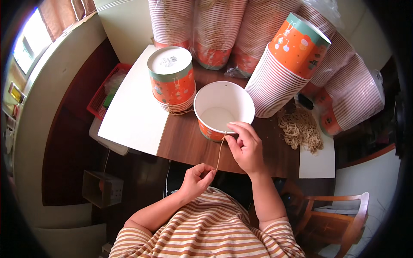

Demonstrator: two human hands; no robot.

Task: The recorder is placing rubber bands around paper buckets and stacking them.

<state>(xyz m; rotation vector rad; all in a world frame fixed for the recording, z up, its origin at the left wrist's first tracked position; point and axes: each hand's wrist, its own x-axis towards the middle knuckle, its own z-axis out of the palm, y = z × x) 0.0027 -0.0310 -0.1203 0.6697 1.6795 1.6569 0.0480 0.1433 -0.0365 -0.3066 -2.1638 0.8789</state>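
An open paper bucket [224, 96], white inside and orange outside, stands upright at the middle of the table in front of me. A thin tan string [220, 151] runs from its near rim down toward my body. My right hand [247, 150] pinches the string's upper end at the rim, thumb outside the wall. Below the table's edge, my left hand [197, 181] is closed in a pinch on the lower end of the same string, which looks taut. Whether the string passes through a hole in the wall is hidden by my right fingers.
Upside-down buckets [174, 86] are stacked at the left, with string around the lower rims. A tall leaning stack [279, 75] stands at the right, beside a heap of loose string [302, 129]. Plastic-wrapped stacks [217, 34] line the back. A wooden chair [335, 219] is at lower right.
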